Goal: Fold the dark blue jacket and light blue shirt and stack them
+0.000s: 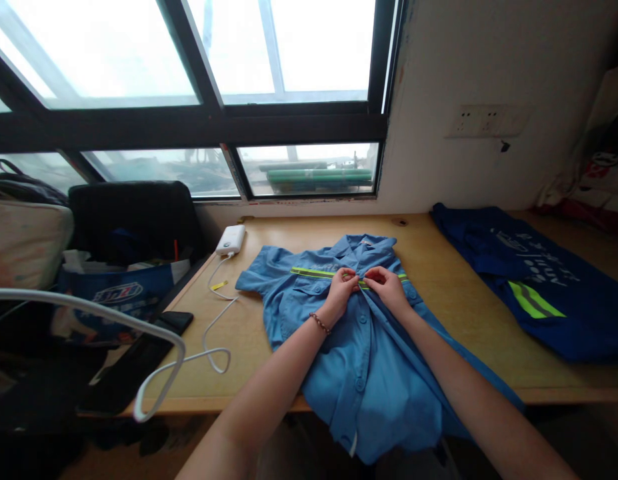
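A light blue work shirt (333, 333) with a yellow-green reflective stripe (313, 273) lies face up, its collar (365, 244) pointing away from me and its hem hanging over the near edge. My left hand (343, 288) pinches the front placket at chest height, level with the stripe. Close beside it, my right hand (386, 287) pinches the other front edge with bent fingers. Whatever is right between the fingertips is too small to make out. Below my hands, buttons (363, 319) run down one placket, and the lower fronts lie apart.
The wooden table (249, 353) stands under a window. A white power bank (231, 240) with a white cable (207, 343) is at the left. Nearby lies a black keyboard-like object (133, 367). A folded dark blue garment (543, 287) is at the right. A blue bag (121, 300) sits far left.
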{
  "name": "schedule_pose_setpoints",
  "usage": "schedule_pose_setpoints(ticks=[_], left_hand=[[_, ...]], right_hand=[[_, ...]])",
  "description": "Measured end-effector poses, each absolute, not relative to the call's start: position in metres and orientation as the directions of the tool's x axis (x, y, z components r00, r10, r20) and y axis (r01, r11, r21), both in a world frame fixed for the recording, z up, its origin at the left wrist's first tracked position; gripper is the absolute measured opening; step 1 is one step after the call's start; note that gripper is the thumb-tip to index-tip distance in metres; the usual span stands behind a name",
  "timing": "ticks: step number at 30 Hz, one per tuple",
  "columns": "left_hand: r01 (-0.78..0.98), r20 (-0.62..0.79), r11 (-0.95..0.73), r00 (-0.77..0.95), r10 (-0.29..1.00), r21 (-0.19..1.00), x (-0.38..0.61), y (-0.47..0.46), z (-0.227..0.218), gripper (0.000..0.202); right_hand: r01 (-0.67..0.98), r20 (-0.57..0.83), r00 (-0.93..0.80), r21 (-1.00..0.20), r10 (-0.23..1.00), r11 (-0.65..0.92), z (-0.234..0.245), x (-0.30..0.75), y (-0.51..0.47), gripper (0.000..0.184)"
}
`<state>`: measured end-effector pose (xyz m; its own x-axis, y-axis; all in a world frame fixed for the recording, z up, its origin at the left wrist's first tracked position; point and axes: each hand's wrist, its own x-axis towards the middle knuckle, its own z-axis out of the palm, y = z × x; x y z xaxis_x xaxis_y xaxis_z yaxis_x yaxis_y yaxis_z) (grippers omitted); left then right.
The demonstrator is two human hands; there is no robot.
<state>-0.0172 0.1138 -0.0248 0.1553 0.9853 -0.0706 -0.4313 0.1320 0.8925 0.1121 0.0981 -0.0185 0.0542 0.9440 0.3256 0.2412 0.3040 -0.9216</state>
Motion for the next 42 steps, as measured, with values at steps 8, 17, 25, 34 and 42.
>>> schedule_pose_setpoints(ticks=[8, 17, 25, 34, 42], left_hand=[[-0.419, -0.053, 0.102, 0.127, 0.991, 0.902, -0.015, 0.114, -0.027, 0.032], [-0.408, 0.002, 0.046, 0.117, 0.993, 0.912, -0.013, 0.112, -0.025, 0.032], [-0.365, 0.060, -0.010, 0.126, 0.990, 0.931, -0.013, 0.114, -0.028, 0.031], [-0.385, 0.066, -0.001, 0.155, 0.986, 0.923, -0.016, 0.113, -0.023, 0.039], [-0.331, 0.132, -0.057, 0.208, 0.969, 0.942, -0.018, 0.117, -0.028, 0.034]], right_hand=[[0.259, 0.363, 0.083, -0.907, 0.928, 0.332, -0.022, 0.112, 0.100, 0.020], [0.310, 0.392, 0.137, -0.889, 0.910, 0.336, -0.022, 0.110, 0.096, 0.020], [0.296, 0.346, 0.121, -0.907, 0.930, 0.299, -0.022, 0.112, 0.097, 0.021], [0.660, 0.559, -0.047, -0.605, 0.828, 0.445, -0.013, 0.108, 0.084, 0.027], [0.677, 0.486, -0.007, -0.641, 0.874, 0.362, -0.020, 0.111, 0.088, 0.027]])
